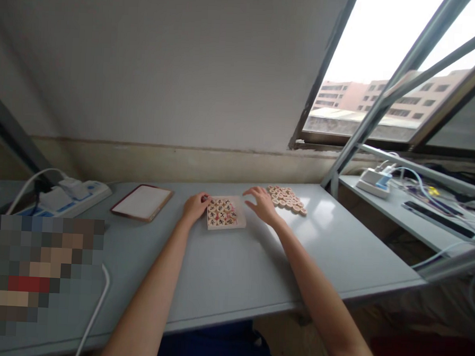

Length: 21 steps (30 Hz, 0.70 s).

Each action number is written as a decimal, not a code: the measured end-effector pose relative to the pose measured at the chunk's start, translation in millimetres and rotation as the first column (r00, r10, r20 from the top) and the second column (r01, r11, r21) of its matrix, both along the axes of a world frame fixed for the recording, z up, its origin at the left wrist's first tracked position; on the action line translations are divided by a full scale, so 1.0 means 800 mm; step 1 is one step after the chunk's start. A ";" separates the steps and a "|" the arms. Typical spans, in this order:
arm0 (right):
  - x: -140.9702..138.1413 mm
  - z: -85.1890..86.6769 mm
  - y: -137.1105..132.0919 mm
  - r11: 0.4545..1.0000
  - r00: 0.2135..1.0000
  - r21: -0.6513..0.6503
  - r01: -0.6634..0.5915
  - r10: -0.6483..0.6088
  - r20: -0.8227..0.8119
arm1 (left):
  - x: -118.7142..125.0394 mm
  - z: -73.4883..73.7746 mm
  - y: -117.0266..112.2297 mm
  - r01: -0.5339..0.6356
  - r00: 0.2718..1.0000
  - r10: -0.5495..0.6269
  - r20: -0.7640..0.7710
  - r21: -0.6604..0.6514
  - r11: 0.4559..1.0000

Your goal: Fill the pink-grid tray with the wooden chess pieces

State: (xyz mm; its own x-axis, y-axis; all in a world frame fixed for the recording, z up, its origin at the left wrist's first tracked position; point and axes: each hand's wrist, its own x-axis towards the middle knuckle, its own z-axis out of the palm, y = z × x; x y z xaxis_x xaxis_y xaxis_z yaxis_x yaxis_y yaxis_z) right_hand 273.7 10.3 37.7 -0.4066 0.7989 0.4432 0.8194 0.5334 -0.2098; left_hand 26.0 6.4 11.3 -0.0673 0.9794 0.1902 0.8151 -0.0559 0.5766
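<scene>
Square, shallow white box (227, 227), filled with round cream discs (221, 215) bearing dark characters, sits at twelve o'clock from us on the grey tabletop (232, 278). Our left hand (195, 205) curls at the box's nine o'clock edge; we cannot tell whether it grips anything. Our right hand (262, 205), fingers loosely spread and empty, hovers toward three o'clock, near a cluster of round wood-coloured discs (287, 199).

Grey table (224, 273): power strip (75, 197), red-edged panel (143, 201), disc-filled box (229, 226), clustered wooden discs (286, 199).
</scene>
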 end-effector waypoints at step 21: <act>-0.043 0.010 -0.010 0.990 0.989 -0.101 -0.095 0.105 0.105 | 0.002 0.003 -0.002 -0.019 1.000 0.019 0.009 -0.003 1.000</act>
State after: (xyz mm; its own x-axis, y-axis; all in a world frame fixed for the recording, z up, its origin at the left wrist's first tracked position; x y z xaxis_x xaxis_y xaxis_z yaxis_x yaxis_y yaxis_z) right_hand 239.4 2.4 45.4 -0.5285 0.7883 0.3151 0.7840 0.5956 -0.1751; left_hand 27.8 4.9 13.9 -0.0876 0.9785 0.1866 0.8106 -0.0389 0.5843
